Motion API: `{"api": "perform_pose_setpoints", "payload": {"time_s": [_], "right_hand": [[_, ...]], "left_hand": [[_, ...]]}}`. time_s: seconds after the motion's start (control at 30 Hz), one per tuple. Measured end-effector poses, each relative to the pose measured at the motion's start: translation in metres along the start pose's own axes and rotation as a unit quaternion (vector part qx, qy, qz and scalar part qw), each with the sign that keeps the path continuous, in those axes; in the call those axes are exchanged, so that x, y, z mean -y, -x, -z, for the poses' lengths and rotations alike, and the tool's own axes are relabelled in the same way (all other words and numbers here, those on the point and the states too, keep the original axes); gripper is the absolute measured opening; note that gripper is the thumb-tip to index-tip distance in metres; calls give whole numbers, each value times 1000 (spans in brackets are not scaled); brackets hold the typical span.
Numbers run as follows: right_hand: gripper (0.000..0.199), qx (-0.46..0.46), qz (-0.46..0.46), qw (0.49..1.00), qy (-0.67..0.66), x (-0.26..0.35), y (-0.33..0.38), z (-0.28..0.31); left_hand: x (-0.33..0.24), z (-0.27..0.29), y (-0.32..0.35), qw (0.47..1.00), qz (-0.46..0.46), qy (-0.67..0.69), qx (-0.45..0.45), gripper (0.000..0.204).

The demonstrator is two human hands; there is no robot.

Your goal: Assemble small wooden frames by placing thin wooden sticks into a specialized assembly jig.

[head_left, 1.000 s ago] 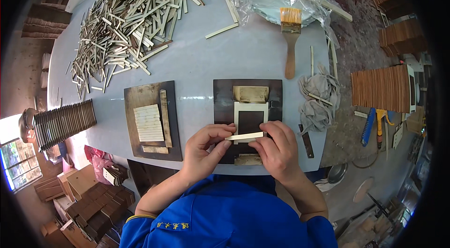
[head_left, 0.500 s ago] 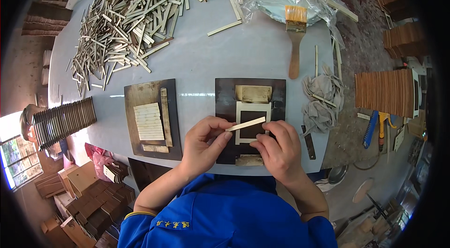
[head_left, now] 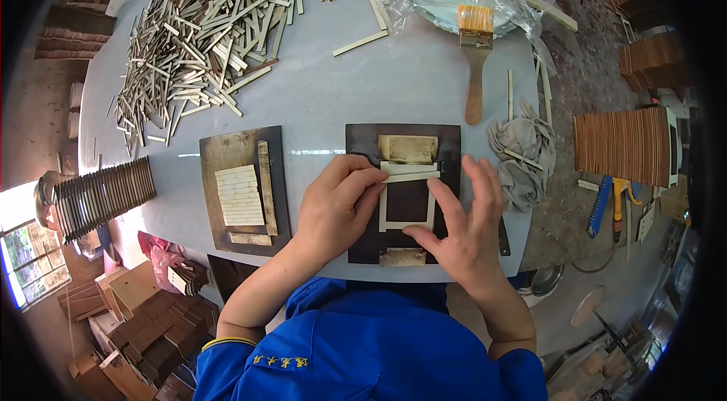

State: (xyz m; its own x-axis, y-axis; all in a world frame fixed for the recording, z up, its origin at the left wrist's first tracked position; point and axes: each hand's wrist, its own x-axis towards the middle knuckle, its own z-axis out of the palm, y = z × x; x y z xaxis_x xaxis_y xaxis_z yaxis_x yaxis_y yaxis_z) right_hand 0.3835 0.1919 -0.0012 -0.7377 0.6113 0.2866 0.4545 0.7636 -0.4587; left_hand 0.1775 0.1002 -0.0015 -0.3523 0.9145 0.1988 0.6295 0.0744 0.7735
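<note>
A thin pale wooden strip point(head_left: 415, 176) is pinched at its left end by my left hand point(head_left: 337, 204), fingers closed. It lies slightly tilted across the upper part of a pale rectangular wooden frame point(head_left: 405, 226). That frame rests on a dark board point(head_left: 363, 247), between a stained wooden block point(head_left: 409, 149) above and another block point(head_left: 401, 257) below. My right hand point(head_left: 469, 234) is open, fingers spread. Its index fingertip is by the frame's right side, below the strip's right end, and its thumb is at the lower right corner.
Left, a second board point(head_left: 214, 149) carries a row of pale strips point(head_left: 241, 196). A large heap of loose strips point(head_left: 219, 30) lies far left. A wide brush point(head_left: 475, 60) leans on a plastic-wrapped dish point(head_left: 435, 7); a grey rag point(head_left: 522, 151) lies right. Stacked slatted pieces point(head_left: 106, 196) stand far left.
The strip has moved from above the frame's middle up to its upper part. My left hand moved away from me with it; my right fingers have spread and straightened.
</note>
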Motion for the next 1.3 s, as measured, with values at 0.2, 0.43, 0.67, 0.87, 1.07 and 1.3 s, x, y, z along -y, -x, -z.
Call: {"api": "perform_pose_setpoints", "payload": {"time_s": [0.2, 0.43, 0.67, 0.87, 1.07, 1.3], "right_hand": [[85, 64, -19, 998, 12, -1, -8, 6], [87, 127, -16, 991, 39, -5, -19, 13], [87, 144, -40, 988, 33, -6, -22, 15], [86, 128, -57, 990, 22, -8, -19, 10], [85, 113, -60, 991, 40, -7, -17, 10], [85, 97, -72, 992, 46, -6, -13, 9]], "left_hand": [[5, -1, -4, 999, 0, -34, -2, 17], [8, -2, -7, 997, -6, -71, -17, 20], [0, 0, -8, 998, 35, -49, -16, 31], [-11, 12, 8, 979, 174, 109, 0, 37], [-15, 16, 17, 950, 222, 218, 31, 40], [-20, 7, 19, 931, 234, 279, 7, 39]]}}
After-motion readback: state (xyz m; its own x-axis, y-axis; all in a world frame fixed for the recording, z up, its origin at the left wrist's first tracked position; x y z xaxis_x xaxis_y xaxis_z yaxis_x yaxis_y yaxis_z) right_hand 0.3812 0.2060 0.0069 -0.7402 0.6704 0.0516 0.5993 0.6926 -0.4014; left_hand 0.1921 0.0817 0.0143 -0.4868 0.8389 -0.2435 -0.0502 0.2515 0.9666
